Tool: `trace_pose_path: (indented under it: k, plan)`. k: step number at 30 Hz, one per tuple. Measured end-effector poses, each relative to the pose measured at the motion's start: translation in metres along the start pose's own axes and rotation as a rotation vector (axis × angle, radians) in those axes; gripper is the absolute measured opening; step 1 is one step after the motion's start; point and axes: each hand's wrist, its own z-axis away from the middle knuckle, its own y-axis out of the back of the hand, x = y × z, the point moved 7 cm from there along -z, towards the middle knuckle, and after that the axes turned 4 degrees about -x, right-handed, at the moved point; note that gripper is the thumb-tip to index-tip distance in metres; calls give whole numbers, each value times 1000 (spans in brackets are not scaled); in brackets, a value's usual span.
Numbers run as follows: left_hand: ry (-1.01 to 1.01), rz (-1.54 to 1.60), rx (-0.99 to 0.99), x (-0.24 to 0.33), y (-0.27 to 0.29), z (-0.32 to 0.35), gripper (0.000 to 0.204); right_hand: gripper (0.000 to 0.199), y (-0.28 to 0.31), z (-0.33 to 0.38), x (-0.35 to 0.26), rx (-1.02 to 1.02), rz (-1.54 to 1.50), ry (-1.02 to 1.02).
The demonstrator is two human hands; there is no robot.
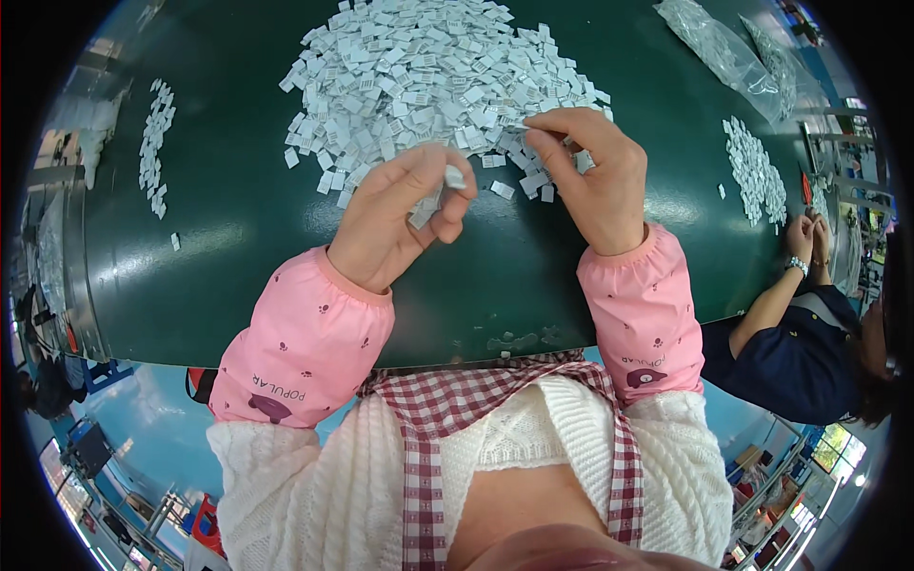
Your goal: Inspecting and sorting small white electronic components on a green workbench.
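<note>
A large heap of small white rectangular plastic pieces covers the far middle of the green table. In front of it, my left hand is curled around a few of these white pieces, one pinched near the thumb and others lying against the fingers. My right hand reaches to the heap's near right edge, thumb and forefinger close together at a white piece; whether it is gripped is hard to make out. A few loose white pieces lie between the two hands.
Smaller groups of white pieces lie at the left and right. Clear plastic bags rest at the far right. Beside the table's right end a co-worker in dark clothing works with both hands near a red-handled tool.
</note>
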Motion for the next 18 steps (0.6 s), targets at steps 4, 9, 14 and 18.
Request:
trace_pose_path:
  k: [4,9,14,18]
  plan:
    - [91,81,14,-3,-1,-4,24,12,-4,6,10,6,-181,-120]
    - [73,-206,154,-4,5,2,27,9,-13,5,0,66,-206,83]
    - [-39,-366,96,-4,-33,-4,31,6,1,16,-19,165,-53,278]
    - [-45,-357,65,-6,-24,-6,28,8,2,20,-32,164,136,392]
